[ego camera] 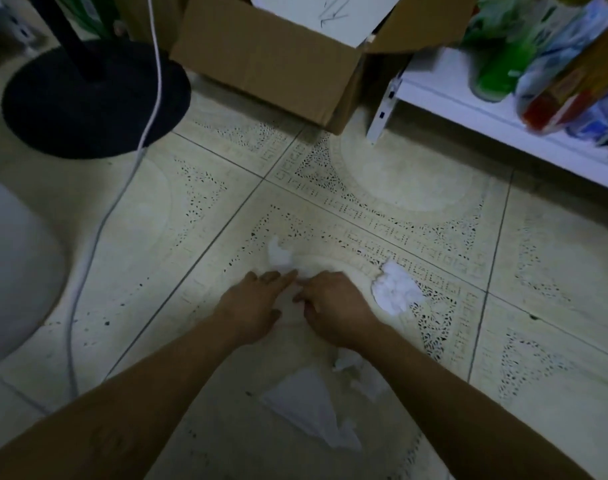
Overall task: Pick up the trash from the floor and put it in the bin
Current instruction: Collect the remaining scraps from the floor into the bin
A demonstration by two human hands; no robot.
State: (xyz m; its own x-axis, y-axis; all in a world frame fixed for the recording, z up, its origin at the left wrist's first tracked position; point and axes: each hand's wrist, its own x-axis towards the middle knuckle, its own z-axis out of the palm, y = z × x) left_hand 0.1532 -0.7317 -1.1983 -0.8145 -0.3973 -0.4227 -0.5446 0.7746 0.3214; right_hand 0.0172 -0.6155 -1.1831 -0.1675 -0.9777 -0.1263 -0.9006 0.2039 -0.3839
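Note:
Several white paper scraps lie on the patterned tile floor. A small crumpled piece (279, 255) sits just beyond my left hand (257, 304), whose fingers stretch out flat toward it. A larger crumpled sheet (396, 288) lies to the right of my right hand (333, 306), whose fingers curl down near the floor. Between my forearms rest a flat triangular paper (307, 407) and a small torn tissue (356, 370). Neither hand visibly holds anything. No bin is clearly in view.
A black round stand base (94, 98) with a white cable (98, 230) stands at the upper left. An open cardboard box (271, 60) is at the top centre. A white shelf (503, 112) with bottles runs along the right. A grey rounded object (11, 271) sits left.

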